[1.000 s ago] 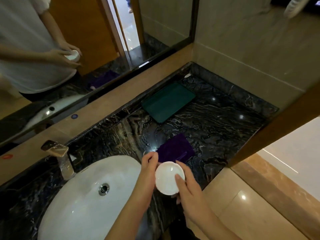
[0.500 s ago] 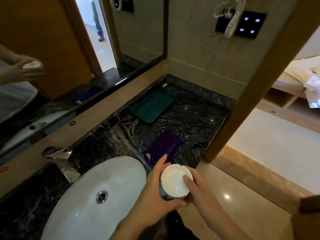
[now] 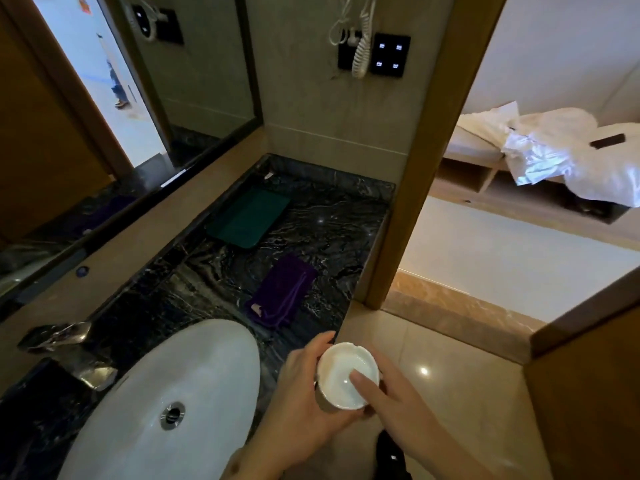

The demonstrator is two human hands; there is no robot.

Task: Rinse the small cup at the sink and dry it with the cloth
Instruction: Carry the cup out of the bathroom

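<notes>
A small white cup (image 3: 341, 370) with a notched rim is held just off the counter's front edge, right of the white oval sink (image 3: 180, 386). My left hand (image 3: 304, 400) grips the cup from the left and underneath. My right hand (image 3: 398, 400) holds its right side, with one finger lying inside the bowl. A folded purple cloth (image 3: 282, 292) lies on the black marble counter (image 3: 329, 230) just beyond the cup. The chrome tap (image 3: 59, 336) stands at the sink's back left.
A dark green tray (image 3: 249, 216) lies further back on the counter near the wall. A mirror (image 3: 104, 116) runs along the left. A wooden post (image 3: 415, 188) bounds the counter's right end; tiled floor and a bed lie beyond.
The view has swung up and to the right, bringing the bedroom into sight. Both hands keep hold of the cup, which has shifted right, past the counter's edge.
</notes>
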